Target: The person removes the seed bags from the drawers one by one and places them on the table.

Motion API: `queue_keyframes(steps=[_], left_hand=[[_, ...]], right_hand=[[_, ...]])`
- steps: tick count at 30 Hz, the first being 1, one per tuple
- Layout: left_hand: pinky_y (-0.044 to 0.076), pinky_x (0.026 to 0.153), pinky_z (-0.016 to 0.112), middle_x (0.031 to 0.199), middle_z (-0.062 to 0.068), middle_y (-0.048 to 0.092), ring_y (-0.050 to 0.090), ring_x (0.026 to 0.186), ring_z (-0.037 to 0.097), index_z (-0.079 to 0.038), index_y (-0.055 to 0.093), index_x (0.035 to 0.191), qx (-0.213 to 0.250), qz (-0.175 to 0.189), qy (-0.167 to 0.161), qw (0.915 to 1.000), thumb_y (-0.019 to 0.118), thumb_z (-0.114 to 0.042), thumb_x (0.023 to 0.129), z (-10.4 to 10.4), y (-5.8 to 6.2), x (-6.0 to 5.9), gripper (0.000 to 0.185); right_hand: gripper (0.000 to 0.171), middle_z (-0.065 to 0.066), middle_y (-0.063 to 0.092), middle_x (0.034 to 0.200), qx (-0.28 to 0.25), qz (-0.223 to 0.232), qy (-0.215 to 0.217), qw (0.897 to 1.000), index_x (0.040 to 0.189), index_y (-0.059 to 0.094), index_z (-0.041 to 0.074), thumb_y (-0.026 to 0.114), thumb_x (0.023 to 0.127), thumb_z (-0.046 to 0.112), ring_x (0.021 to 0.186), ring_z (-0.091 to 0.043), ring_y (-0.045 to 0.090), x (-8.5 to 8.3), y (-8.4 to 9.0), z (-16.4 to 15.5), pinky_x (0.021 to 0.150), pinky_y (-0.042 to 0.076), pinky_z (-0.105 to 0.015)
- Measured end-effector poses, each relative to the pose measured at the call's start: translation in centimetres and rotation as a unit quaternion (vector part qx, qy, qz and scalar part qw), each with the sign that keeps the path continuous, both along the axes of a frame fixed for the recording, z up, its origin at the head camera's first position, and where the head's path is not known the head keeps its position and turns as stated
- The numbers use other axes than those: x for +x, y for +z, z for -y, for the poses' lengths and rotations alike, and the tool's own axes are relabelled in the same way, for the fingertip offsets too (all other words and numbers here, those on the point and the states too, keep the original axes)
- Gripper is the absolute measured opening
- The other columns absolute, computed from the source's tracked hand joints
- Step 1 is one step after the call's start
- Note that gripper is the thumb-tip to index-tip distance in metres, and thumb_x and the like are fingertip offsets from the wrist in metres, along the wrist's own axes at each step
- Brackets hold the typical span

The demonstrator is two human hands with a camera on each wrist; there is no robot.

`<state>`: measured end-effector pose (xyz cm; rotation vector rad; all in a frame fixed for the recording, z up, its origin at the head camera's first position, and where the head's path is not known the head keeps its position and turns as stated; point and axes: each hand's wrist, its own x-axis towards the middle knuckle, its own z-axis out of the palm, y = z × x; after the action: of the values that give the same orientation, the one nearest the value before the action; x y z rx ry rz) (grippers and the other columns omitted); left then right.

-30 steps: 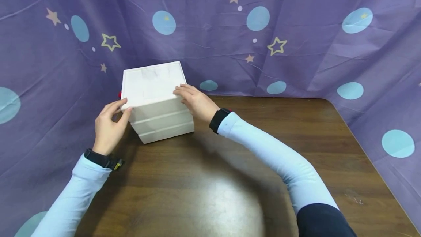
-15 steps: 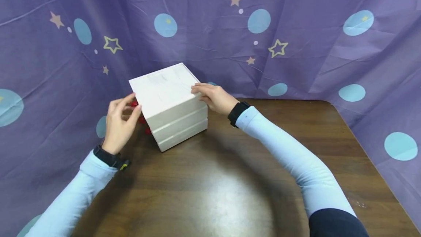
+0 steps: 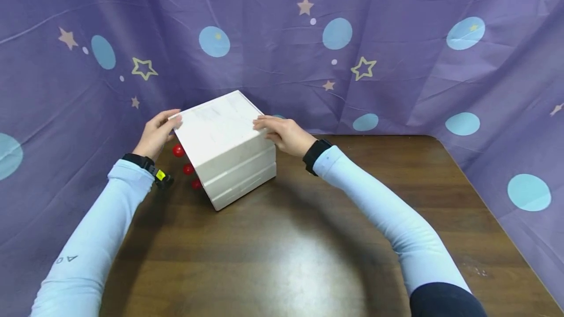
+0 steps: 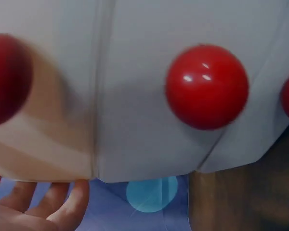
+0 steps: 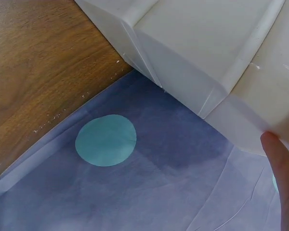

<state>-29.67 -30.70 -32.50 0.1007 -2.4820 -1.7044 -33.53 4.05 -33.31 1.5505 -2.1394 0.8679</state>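
Note:
A white three-tier drawer box [image 3: 220, 133] stands turned at an angle towards the back left of the table. Red round knobs [image 4: 207, 86] stick out from its drawer fronts, which face left. My left hand [image 3: 153, 135] grips the top left corner, thumb over the top edge; in the left wrist view its fingers [image 4: 70, 204] reach round the edge of the box. On the opposite side, my right hand [image 3: 288, 136] rests on the top right edge with fingers fairly straight. One right fingertip [image 5: 272, 139] touches the white shell in the right wrist view.
The brown wooden table [image 3: 264, 258] extends to the front and right of the box. A purple curtain [image 3: 282, 38] with stars and blue dots hangs close behind and along the left side. Both wrists wear black straps.
The drawer box has turned, bringing its red knobs into view on the left, and has shifted slightly right. My left hand has moved to the back left corner; my right hand followed the box.

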Motion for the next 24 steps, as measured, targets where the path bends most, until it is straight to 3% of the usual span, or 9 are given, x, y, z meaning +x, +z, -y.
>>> queue_keyframes(steps=[5,10,13,16,20,24], left_hand=[[0.049,0.069,0.014,0.116,0.003,0.046,0.052,0.091,0.009,-0.011,0.04,0.138,-0.015,-0.012,-0.012,0.9997,0.061,-0.039,0.087,0.1,-0.2,-0.1,0.062],[0.046,0.071,0.016,0.117,0.008,0.048,0.05,0.091,0.011,-0.009,0.046,0.133,-0.054,-0.045,0.031,0.997,0.059,-0.038,0.089,-0.7,-0.7,0.5,0.055],[0.043,0.07,0.018,0.117,0.01,0.05,0.049,0.09,0.012,-0.008,0.049,0.131,-0.069,-0.064,0.066,0.9934,0.058,-0.033,0.09,-1.4,-1.5,1.2,0.049],[0.04,0.069,0.018,0.112,0.011,0.053,0.048,0.087,0.011,-0.008,0.052,0.127,-0.069,-0.08,0.101,0.9892,0.057,-0.028,0.09,-2.5,-2.1,1.9,0.043],[0.037,0.071,0.019,0.106,0.01,0.055,0.047,0.086,0.011,-0.007,0.055,0.122,-0.056,-0.103,0.141,0.983,0.059,-0.021,0.086,-4.5,-2.3,3.0,0.039],[0.036,0.075,0.022,0.107,0.012,0.056,0.046,0.089,0.015,-0.007,0.054,0.122,-0.06,-0.115,0.164,0.978,0.059,-0.021,0.086,-6.5,-1.8,3.9,0.039]], right_hand=[[0.028,-0.013,0.057,0.124,-0.006,0.004,-0.011,1.0,0.112,0.061,0.001,0.06,0.085,-0.006,0.124,-0.028,0.045,0.3,-0.1,0.0,0.104,0.033,-0.025],[0.03,-0.018,0.053,0.128,-0.021,-0.017,-0.07,0.997,0.115,0.061,0.0,0.061,0.085,-0.004,0.129,-0.028,0.038,1.8,-0.8,0.4,0.108,0.028,-0.031],[0.033,-0.02,0.048,0.133,-0.033,-0.039,-0.11,0.993,0.117,0.06,0.0,0.066,0.085,0.007,0.132,-0.03,0.033,4.0,-1.5,1.2,0.109,0.025,-0.041],[0.047,-0.022,0.044,0.136,-0.061,-0.048,-0.131,0.988,0.119,0.058,0.0,0.072,0.082,0.026,0.132,-0.035,0.031,6.8,-2.0,2.3,0.107,0.024,-0.05],[0.067,-0.025,0.039,0.139,-0.095,-0.026,-0.151,0.984,0.123,0.054,-0.001,0.073,0.076,0.042,0.132,-0.039,0.028,10.3,-2.4,3.4,0.107,0.026,-0.046],[0.075,-0.026,0.032,0.142,-0.105,0.027,-0.183,0.977,0.129,0.048,-0.003,0.072,0.077,0.045,0.135,-0.037,0.021,12.6,-2.6,3.8,0.108,0.026,-0.041]])
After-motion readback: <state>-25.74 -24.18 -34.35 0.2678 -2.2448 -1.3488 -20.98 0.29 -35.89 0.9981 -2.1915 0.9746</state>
